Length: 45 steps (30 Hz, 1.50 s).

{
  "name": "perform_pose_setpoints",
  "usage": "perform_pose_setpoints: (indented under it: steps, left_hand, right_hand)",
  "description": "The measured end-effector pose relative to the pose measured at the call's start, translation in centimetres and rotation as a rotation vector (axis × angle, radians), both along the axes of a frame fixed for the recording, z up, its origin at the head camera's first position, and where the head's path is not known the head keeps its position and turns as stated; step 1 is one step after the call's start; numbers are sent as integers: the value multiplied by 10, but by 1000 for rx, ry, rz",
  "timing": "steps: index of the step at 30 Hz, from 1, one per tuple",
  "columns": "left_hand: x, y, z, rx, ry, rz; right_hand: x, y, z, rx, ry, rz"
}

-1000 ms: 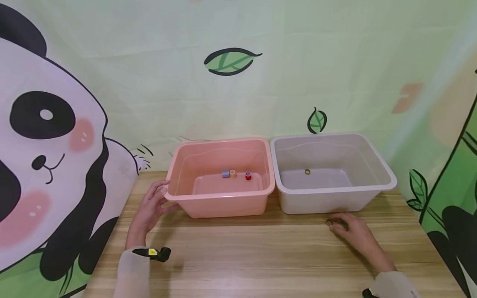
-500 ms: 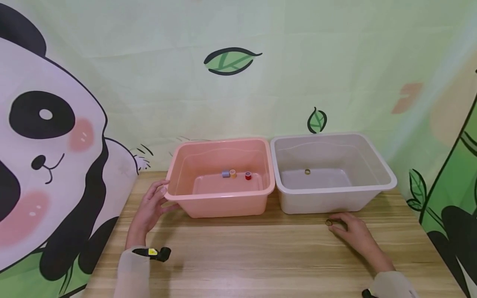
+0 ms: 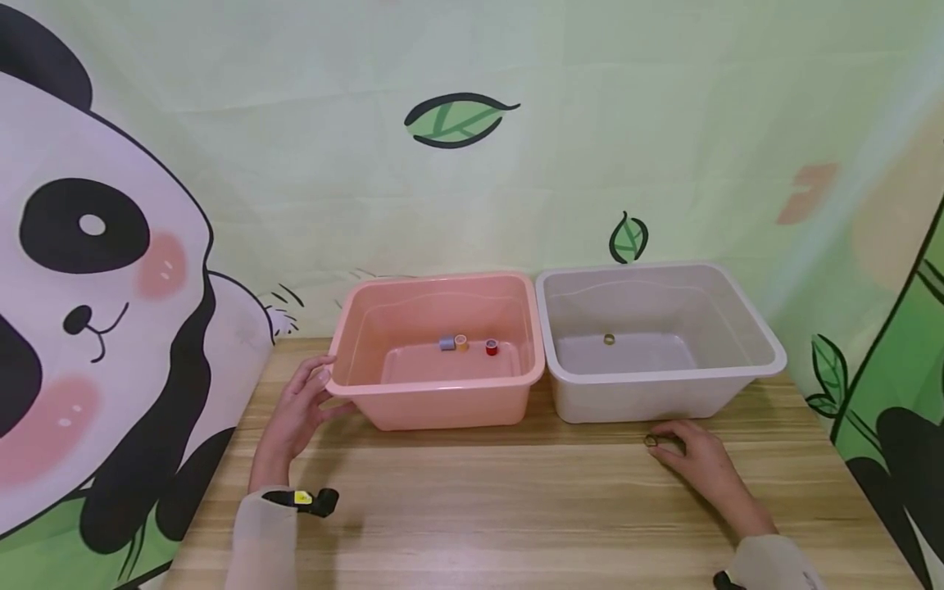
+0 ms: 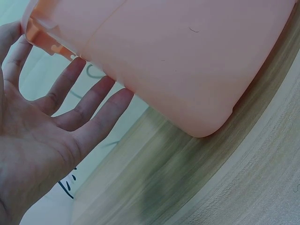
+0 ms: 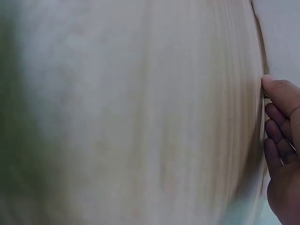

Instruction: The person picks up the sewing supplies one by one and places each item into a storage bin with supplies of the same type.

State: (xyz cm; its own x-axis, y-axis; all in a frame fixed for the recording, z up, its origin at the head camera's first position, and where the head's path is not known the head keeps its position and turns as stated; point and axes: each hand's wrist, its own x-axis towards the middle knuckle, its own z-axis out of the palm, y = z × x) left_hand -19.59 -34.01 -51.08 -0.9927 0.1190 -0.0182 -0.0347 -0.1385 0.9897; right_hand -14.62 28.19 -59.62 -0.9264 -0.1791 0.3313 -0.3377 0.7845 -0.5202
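My left hand (image 3: 295,414) is at the left end of the pink basin (image 3: 450,406). In the left wrist view its fingers are spread and fairly straight, with fingertips (image 4: 123,96) against the basin's outer wall. My right hand (image 3: 701,459) rests low at the table, just in front of the grey basin (image 3: 642,400). Between its thumb and index finger it pinches a small gold-coloured ring (image 3: 651,441). A similar ring (image 3: 609,339) lies inside the grey basin. The right wrist view shows the pinching fingers at its right edge, hiding most of the held ring.
Inside the pink basin lie a blue-grey cylinder (image 3: 447,343), a yellow-orange spool-like piece (image 3: 460,343) and a red one (image 3: 491,348). Both basins stand side by side on the wooden table (image 3: 479,508). Behind them hangs a cloth backdrop (image 3: 332,180) printed with a panda and leaves.
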Motion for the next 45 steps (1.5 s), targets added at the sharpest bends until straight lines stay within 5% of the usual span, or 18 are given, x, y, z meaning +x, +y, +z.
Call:
perform_pose_setpoints:
  steps: [38,45]
  left_hand:
    - [-3,-1,-3,-16,-16,6]
    - [-3,-2,-5,6,25,-25]
  right_hand:
    - [2,-1,7,45,-30,-12]
    - [1,-1,7,41,-42,-18]
